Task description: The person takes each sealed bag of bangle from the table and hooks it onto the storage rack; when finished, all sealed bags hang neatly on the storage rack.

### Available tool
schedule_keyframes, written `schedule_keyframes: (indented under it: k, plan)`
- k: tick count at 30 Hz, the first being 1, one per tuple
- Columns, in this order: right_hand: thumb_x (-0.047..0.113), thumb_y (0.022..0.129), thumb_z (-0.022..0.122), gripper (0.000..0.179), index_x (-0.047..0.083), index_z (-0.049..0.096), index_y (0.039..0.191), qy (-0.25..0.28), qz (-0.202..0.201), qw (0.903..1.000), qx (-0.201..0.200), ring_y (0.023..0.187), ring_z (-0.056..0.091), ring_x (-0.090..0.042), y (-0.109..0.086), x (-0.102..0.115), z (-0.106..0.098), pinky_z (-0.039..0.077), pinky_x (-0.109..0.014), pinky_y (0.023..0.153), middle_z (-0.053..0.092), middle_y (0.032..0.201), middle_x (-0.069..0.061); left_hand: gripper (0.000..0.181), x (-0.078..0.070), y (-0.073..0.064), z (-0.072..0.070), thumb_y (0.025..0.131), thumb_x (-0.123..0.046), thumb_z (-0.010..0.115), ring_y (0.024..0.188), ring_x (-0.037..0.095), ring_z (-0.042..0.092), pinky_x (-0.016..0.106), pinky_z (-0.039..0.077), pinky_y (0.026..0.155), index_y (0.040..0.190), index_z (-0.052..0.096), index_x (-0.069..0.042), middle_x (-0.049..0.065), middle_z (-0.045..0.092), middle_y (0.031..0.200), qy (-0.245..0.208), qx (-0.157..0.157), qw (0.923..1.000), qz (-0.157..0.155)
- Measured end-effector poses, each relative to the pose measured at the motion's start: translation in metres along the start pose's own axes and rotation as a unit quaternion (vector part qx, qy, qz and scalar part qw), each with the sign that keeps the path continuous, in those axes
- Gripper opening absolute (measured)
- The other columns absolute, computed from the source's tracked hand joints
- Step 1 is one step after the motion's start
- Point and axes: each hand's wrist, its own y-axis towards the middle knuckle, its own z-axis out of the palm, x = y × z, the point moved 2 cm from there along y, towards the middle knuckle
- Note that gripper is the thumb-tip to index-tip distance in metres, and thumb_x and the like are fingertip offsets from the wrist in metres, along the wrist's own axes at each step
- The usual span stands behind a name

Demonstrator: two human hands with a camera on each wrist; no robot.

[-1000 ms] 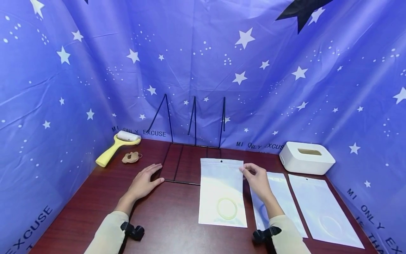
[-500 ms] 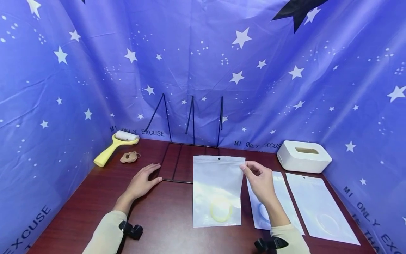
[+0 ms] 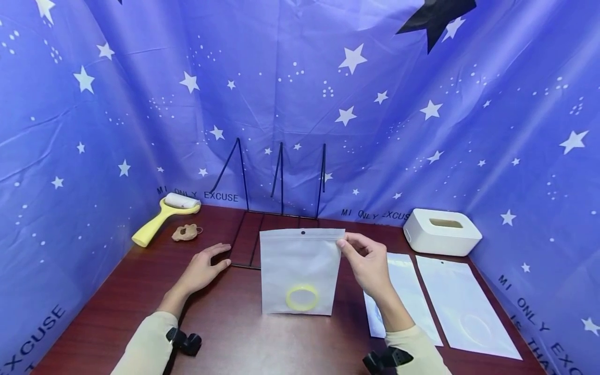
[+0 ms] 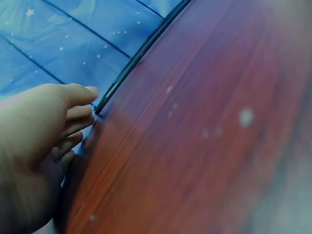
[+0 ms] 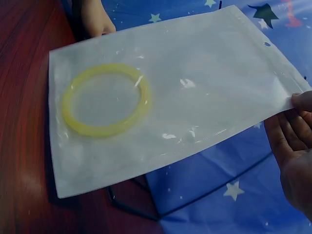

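Note:
My right hand [image 3: 367,263] pinches the upper right corner of a white zip bag [image 3: 300,260] between thumb and fingers. The bag stands upright in front of the black wire rack [image 3: 282,179]. Through its plastic shows a yellow ring [image 5: 106,131], low in the bag. My left hand [image 3: 201,272] lies at the rack's front left corner, fingers relaxed and fingertips right at the wire. In the left wrist view, that hand's thumb and fingertips are beside the end of the black wire [image 4: 131,63]. The bag hides the right part of the rack's base.
Two more zip bags lie flat at the right, one bag [image 3: 407,291] partly behind my right arm and another bag [image 3: 469,302] beyond it. A white tissue box [image 3: 440,240] stands behind them. At the left are a yellow-handled lint roller [image 3: 161,219] and a small brown item [image 3: 186,232].
My right hand has moved left with the bag and tilted it from lying nearly flat to upright. My left hand has stayed at the rack's corner.

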Motion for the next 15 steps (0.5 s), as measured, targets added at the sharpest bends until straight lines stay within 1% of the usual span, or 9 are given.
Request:
schedule_keyframes:
  k: [2, 3, 5, 7, 9, 10, 12, 13, 15]
  plan:
    - [0.007, 0.093, 0.075, 0.006, 0.0, 0.075, 0.091, 0.009, -0.01, 0.9999, 0.0, 0.064, 0.057, -0.004, 0.001, 0.003, 0.005, 0.047, -0.02, 0.059, 0.064, 0.07, -0.003, 0.042, -0.001, -0.002, -0.001, 0.1, -0.019, 0.067, 0.143, 0.042, 0.05, 0.061, 0.041, 0.115, 0.14, 0.064, -0.005, 0.022, 0.058, 0.148, -0.04, -0.001, 0.9989, -0.025]
    - [0.006, 0.093, 0.075, 0.006, 0.0, 0.075, 0.091, 0.014, -0.013, 0.9998, -0.001, 0.063, 0.057, -0.004, 0.002, 0.004, 0.007, 0.048, -0.019, 0.059, 0.064, 0.07, -0.003, 0.04, -0.003, -0.004, -0.002, 0.101, -0.018, 0.066, 0.141, 0.04, 0.053, 0.055, 0.045, 0.114, 0.139, 0.064, -0.006, 0.021, 0.061, 0.146, -0.064, -0.004, 0.9973, -0.036]
    - [0.005, 0.093, 0.075, 0.005, 0.0, 0.075, 0.091, 0.022, -0.016, 0.9996, -0.001, 0.064, 0.057, -0.004, 0.005, 0.006, 0.012, 0.048, -0.019, 0.059, 0.064, 0.07, 0.001, 0.036, -0.007, -0.008, -0.002, 0.102, -0.014, 0.064, 0.136, 0.036, 0.058, 0.04, 0.052, 0.109, 0.137, 0.066, -0.006, 0.019, 0.065, 0.141, -0.127, -0.011, 0.9904, -0.053]
    - [0.004, 0.093, 0.075, 0.005, 0.0, 0.075, 0.092, 0.031, -0.017, 0.9994, 0.001, 0.065, 0.057, -0.004, 0.008, 0.009, 0.017, 0.048, -0.018, 0.06, 0.064, 0.071, 0.004, 0.034, -0.015, -0.014, -0.001, 0.102, -0.008, 0.062, 0.131, 0.034, 0.062, 0.025, 0.054, 0.101, 0.135, 0.066, -0.003, 0.02, 0.068, 0.136, -0.19, -0.009, 0.9804, -0.051]
    - [0.005, 0.093, 0.075, 0.004, 0.001, 0.075, 0.092, 0.037, -0.016, 0.9992, 0.002, 0.065, 0.057, -0.004, 0.011, 0.012, 0.022, 0.048, -0.019, 0.061, 0.064, 0.071, 0.006, 0.034, -0.024, -0.02, 0.001, 0.101, -0.003, 0.061, 0.126, 0.034, 0.066, 0.016, 0.054, 0.096, 0.134, 0.065, -0.001, 0.023, 0.068, 0.135, -0.237, 0.009, 0.9708, -0.033]
    - [0.005, 0.093, 0.075, 0.004, 0.001, 0.076, 0.092, 0.04, -0.017, 0.9991, 0.002, 0.066, 0.057, -0.004, 0.012, 0.014, 0.025, 0.048, -0.018, 0.061, 0.064, 0.071, 0.006, 0.034, -0.03, -0.024, 0.002, 0.101, -0.002, 0.061, 0.124, 0.034, 0.067, 0.014, 0.053, 0.095, 0.134, 0.065, 0.0, 0.024, 0.068, 0.134, -0.255, 0.02, 0.9665, -0.023]
    - [0.005, 0.092, 0.076, 0.004, 0.001, 0.076, 0.092, 0.046, -0.019, 0.9987, 0.003, 0.066, 0.057, -0.004, 0.015, 0.017, 0.032, 0.048, -0.018, 0.061, 0.064, 0.072, 0.007, 0.034, -0.041, -0.031, 0.003, 0.1, -0.002, 0.062, 0.121, 0.034, 0.069, 0.016, 0.054, 0.095, 0.134, 0.064, 0.001, 0.025, 0.068, 0.132, -0.274, 0.045, 0.9607, -0.005]
    - [0.005, 0.092, 0.076, 0.004, 0.001, 0.076, 0.092, 0.05, -0.02, 0.9985, 0.004, 0.066, 0.057, -0.003, 0.016, 0.018, 0.035, 0.047, -0.018, 0.061, 0.064, 0.072, 0.007, 0.033, -0.046, -0.035, 0.004, 0.1, -0.004, 0.064, 0.118, 0.031, 0.071, 0.017, 0.055, 0.094, 0.132, 0.065, 0.001, 0.024, 0.07, 0.13, -0.275, 0.053, 0.9601, -0.002]
    - [0.004, 0.092, 0.076, 0.004, 0.0, 0.076, 0.092, 0.057, -0.022, 0.9981, 0.007, 0.067, 0.056, -0.003, 0.018, 0.019, 0.041, 0.047, -0.017, 0.061, 0.064, 0.072, 0.007, 0.028, -0.056, -0.041, 0.004, 0.099, -0.009, 0.068, 0.111, 0.025, 0.074, 0.019, 0.057, 0.092, 0.126, 0.068, -0.001, 0.02, 0.074, 0.122, -0.264, 0.054, 0.9629, -0.005]
